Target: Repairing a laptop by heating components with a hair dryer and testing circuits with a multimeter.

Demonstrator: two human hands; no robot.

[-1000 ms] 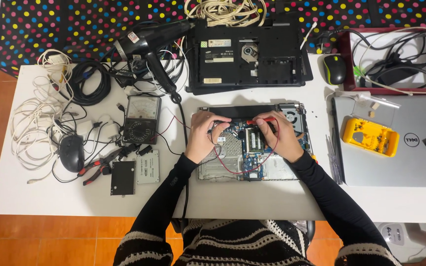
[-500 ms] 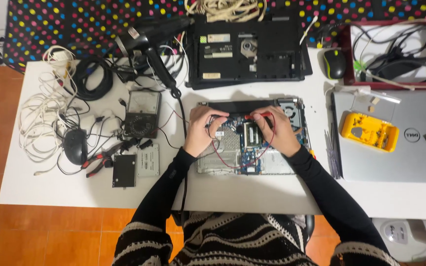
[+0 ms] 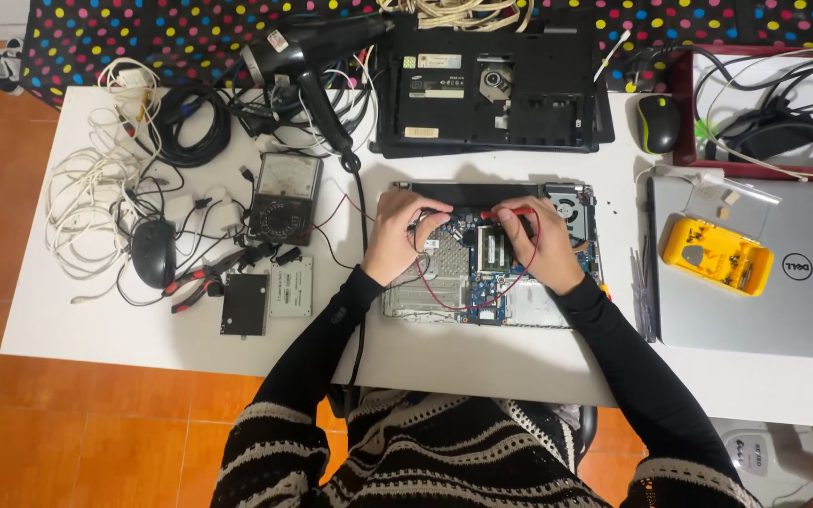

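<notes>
An opened laptop base (image 3: 557,310) with its blue circuit board (image 3: 477,245) exposed lies on the white table (image 3: 96,320) in front of me. My left hand (image 3: 397,235) rests on the board's left part and pinches a black test probe. My right hand (image 3: 534,245) holds a red test probe (image 3: 505,214) whose tip points at the board's middle. Red and black leads (image 3: 444,296) loop over the board and run left to an analogue multimeter (image 3: 284,198).
A black laptop underside (image 3: 491,85) and a black hair dryer (image 3: 308,61) lie at the back. Cables (image 3: 96,207), a black mouse (image 3: 152,252), pliers (image 3: 201,279) and two drives (image 3: 265,296) sit left. A yellow parts box (image 3: 715,256) rests on a silver laptop (image 3: 783,310) at right.
Both hands stay on the board with the probes; they shift only slightly. The camera view has drifted a little.
</notes>
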